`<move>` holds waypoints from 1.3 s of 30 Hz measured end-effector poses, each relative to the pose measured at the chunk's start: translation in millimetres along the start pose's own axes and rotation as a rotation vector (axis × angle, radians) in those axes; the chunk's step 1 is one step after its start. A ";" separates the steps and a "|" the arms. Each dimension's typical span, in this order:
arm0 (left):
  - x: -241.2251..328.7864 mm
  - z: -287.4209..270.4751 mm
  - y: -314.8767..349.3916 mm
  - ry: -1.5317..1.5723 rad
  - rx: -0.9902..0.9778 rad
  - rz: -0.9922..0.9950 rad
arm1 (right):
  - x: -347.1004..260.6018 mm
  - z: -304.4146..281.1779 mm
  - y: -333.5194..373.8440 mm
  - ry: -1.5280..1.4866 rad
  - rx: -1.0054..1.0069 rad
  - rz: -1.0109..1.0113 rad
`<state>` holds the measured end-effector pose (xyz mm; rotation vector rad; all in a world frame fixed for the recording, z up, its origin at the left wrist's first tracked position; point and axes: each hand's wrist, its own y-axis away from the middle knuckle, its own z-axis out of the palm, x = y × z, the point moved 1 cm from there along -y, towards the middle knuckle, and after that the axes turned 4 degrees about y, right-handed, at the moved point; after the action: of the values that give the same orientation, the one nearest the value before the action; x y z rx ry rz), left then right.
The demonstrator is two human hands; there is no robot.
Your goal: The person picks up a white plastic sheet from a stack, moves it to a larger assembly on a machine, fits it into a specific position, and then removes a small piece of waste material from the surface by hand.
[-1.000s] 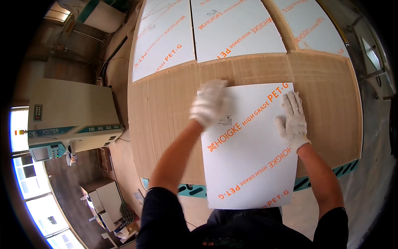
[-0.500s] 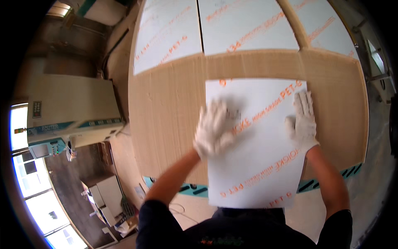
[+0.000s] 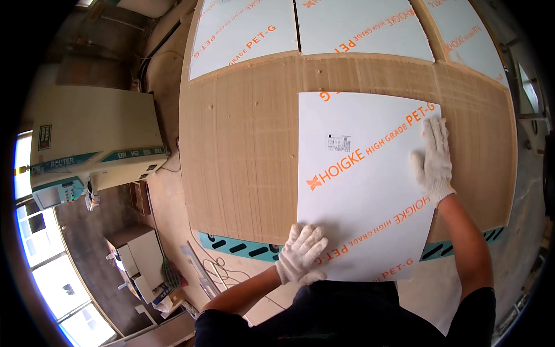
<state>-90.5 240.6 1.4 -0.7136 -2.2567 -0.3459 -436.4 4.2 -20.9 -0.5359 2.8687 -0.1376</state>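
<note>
A white panel (image 3: 358,191) with orange print and a small printed label (image 3: 339,143) lies on a larger brown board (image 3: 243,150). Its near end reaches over the board's front edge toward my body. My left hand (image 3: 302,254), in a white knit glove, rests at the panel's lower left edge, fingers apart and slightly bent. At the panel's right edge lies my right hand (image 3: 433,159), also gloved; its fingers are stretched out along the edge, with the thumb spread over the surface. The undersides of both hands are hidden.
More white printed panels (image 3: 358,29) lie across the far part of the board. A teal slotted strip (image 3: 243,247) runs along the front edge. To the left stand a beige machine (image 3: 98,127) and a white cabinet (image 3: 144,266). Cables (image 3: 222,272) trail on the floor.
My left hand has moved from the panel's upper left down to its lower left edge, uncovering the label. My right hand stays at the right edge. The view has shifted slightly.
</note>
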 end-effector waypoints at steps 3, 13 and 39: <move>-50.9 -26.7 -53.2 -0.100 0.005 -0.027 | -0.3 2.2 -1.4 -0.052 0.039 -0.040; -204.8 -168.9 -297.6 -0.452 0.728 -0.194 | 2.7 1.4 0.4 -0.070 -0.028 -0.006; 87.8 62.4 143.6 -0.267 0.438 -0.229 | -7.6 9.4 5.5 0.351 0.088 -0.015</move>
<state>-92.6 418.4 25.7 -0.2848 -2.5518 0.1495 -429.2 11.6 -29.2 -0.5649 3.1770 -0.3950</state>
